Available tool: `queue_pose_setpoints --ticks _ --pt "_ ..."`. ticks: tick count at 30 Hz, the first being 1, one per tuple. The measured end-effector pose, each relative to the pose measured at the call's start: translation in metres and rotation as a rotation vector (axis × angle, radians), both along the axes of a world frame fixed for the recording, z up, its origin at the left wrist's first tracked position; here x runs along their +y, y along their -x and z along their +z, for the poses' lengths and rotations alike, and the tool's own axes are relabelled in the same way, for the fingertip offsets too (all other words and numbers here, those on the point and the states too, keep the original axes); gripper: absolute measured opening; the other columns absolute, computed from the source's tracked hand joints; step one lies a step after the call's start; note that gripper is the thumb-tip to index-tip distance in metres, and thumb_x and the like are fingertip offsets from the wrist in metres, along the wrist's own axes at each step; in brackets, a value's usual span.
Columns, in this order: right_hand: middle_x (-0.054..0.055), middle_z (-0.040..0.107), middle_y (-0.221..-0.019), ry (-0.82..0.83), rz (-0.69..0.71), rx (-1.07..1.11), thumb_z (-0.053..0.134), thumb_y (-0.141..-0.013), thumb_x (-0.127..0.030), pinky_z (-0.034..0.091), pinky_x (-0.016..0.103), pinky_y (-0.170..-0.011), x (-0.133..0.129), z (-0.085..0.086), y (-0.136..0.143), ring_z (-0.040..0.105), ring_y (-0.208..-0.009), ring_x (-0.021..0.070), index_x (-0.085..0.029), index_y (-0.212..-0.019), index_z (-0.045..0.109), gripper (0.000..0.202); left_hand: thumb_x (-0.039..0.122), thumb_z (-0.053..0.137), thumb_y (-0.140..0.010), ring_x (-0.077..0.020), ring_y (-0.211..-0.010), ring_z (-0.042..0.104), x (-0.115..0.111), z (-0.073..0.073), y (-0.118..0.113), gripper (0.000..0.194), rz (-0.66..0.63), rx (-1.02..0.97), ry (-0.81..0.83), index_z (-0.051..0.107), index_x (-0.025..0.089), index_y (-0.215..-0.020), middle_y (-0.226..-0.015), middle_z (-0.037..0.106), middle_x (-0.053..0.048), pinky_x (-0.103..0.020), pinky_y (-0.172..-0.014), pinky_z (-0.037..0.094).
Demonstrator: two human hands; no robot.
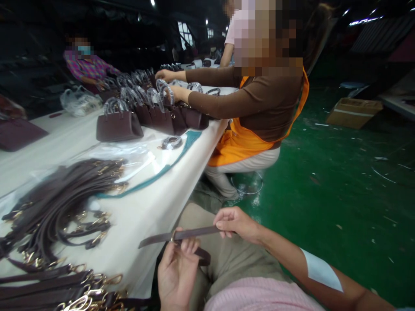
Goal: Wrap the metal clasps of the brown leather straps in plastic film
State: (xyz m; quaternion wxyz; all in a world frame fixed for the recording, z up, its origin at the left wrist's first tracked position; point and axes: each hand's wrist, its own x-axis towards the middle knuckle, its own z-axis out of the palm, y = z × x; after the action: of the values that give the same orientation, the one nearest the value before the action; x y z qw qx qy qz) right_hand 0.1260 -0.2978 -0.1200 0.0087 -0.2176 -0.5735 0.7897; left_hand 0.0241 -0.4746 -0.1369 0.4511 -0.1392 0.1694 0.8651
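A dark brown strap (197, 233) stretches between my two hands above my lap. My left hand (179, 272) is closed around it, palm up, near a small gold buckle (173, 236). One end of the strap points left toward the table, and a loop of it hangs behind my left fingers. My right hand (235, 224) pinches the strap farther right, between thumb and fingers. To the left, a pile of similar brown straps (61, 203) with gold clasps lies on the table, and a second bundle of straps (42, 287) lies nearer to me.
Several brown handbags (118, 125) with wrapped handles stand on the white table (168, 190). A teal strip (155, 176) and a coiled strap (171, 142) lie in front of them. A co-worker in an orange apron (240, 144) sits beside the table. A cardboard box (353, 113) rests on the green floor.
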Motion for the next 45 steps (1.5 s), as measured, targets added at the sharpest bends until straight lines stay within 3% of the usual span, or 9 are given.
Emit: queue_pose_setpoints --ticks 4,10,14,18,22,26,31,39,45 --pt "0.0 0.065 -0.058 -0.082 0.012 0.067 0.074 -0.077 -0.041 0.031 0.016 -0.044 0.011 0.022 0.003 0.045 -0.044 0.0048 -0.012 -0.087 0.07 0.031 0.024 0.078 -0.07 -0.0082 -0.057 0.036 -0.013 -0.011 0.01 0.021 -0.09 0.04 0.068 0.071 0.015 -0.087 -0.057 0.036 0.005 -0.024 -0.054 0.036" --pt "-0.001 0.062 -0.056 -0.25 0.043 0.088 0.072 -0.078 -0.038 0.031 0.017 -0.044 0.029 0.032 0.012 0.045 -0.045 0.0057 -0.012 -0.087 0.072 0.027 0.026 0.066 -0.083 -0.0112 -0.062 0.039 -0.024 -0.002 0.015 0.017 -0.284 0.356 0.27 0.063 0.014 -0.071 -0.067 0.047 -0.001 -0.027 -0.062 0.039" --pt "0.0 0.065 -0.063 -0.483 0.074 0.019 0.067 -0.083 -0.03 0.04 0.021 -0.054 0.022 0.006 0.016 0.054 -0.056 0.0103 -0.014 -0.084 0.071 0.017 0.026 0.067 -0.081 -0.0124 -0.067 0.042 -0.022 0.004 0.013 0.013 -0.21 0.423 0.275 0.064 0.014 -0.078 -0.071 0.049 -0.001 -0.027 -0.064 0.039" --pt "0.007 0.067 -0.094 -0.845 0.022 0.078 0.064 -0.085 -0.021 0.047 0.034 -0.085 0.0 -0.016 0.012 0.061 -0.091 0.0191 -0.017 -0.092 0.072 0.012 0.027 0.067 -0.082 -0.0122 -0.068 0.043 -0.016 0.001 0.007 0.013 -0.113 0.476 0.344 0.062 0.016 -0.078 -0.074 0.051 -0.001 -0.026 -0.066 0.04" --pt "0.007 0.06 -0.103 -0.975 -0.128 0.146 0.061 -0.088 -0.022 0.048 0.033 -0.086 -0.03 0.0 0.001 0.057 -0.093 0.0178 -0.02 -0.114 0.065 0.026 0.037 0.064 -0.084 -0.0122 -0.069 0.045 -0.011 0.001 -0.004 0.021 -0.087 0.612 0.511 0.061 0.017 -0.077 -0.074 0.052 0.0 -0.024 -0.067 0.041" --pt "0.004 0.061 -0.088 -1.043 -0.014 0.303 0.069 -0.084 -0.026 0.049 0.029 -0.075 -0.056 0.028 -0.003 0.057 -0.079 0.0161 -0.018 -0.122 0.059 0.04 0.042 0.06 -0.086 -0.0159 -0.076 0.052 -0.003 -0.002 -0.021 0.022 -0.107 0.86 0.781 0.064 0.02 -0.083 -0.077 0.057 0.0 -0.025 -0.069 0.043" --pt "0.003 0.062 -0.073 -1.293 -0.089 0.356 0.058 -0.091 -0.023 0.045 0.028 -0.063 -0.061 0.028 0.0 0.055 -0.066 0.0153 -0.015 -0.096 0.065 0.012 0.032 0.054 -0.086 -0.0245 -0.087 0.058 0.006 -0.011 -0.043 0.017 0.047 1.314 0.924 0.067 0.021 -0.09 -0.088 0.064 -0.007 -0.033 -0.08 0.044" --pt "0.006 0.058 -0.099 -0.989 0.166 0.287 0.066 -0.078 -0.018 0.051 0.027 -0.076 -0.042 0.028 -0.005 0.058 -0.084 0.0165 -0.021 -0.12 0.063 0.042 0.013 0.061 -0.08 -0.0257 -0.081 0.052 0.01 -0.003 -0.045 0.014 0.065 1.381 1.006 0.067 0.026 -0.082 -0.078 0.059 -0.006 -0.033 -0.081 0.037" --pt "0.009 0.061 -0.098 -0.974 -0.067 0.306 0.051 -0.091 -0.016 0.051 0.032 -0.082 -0.05 0.006 -0.004 0.059 -0.09 0.0187 -0.02 -0.113 0.064 0.027 0.019 0.07 -0.076 -0.0263 -0.085 0.053 0.02 -0.003 -0.044 0.01 0.11 1.256 0.982 0.071 0.025 -0.084 -0.082 0.062 -0.006 -0.033 -0.089 0.035"
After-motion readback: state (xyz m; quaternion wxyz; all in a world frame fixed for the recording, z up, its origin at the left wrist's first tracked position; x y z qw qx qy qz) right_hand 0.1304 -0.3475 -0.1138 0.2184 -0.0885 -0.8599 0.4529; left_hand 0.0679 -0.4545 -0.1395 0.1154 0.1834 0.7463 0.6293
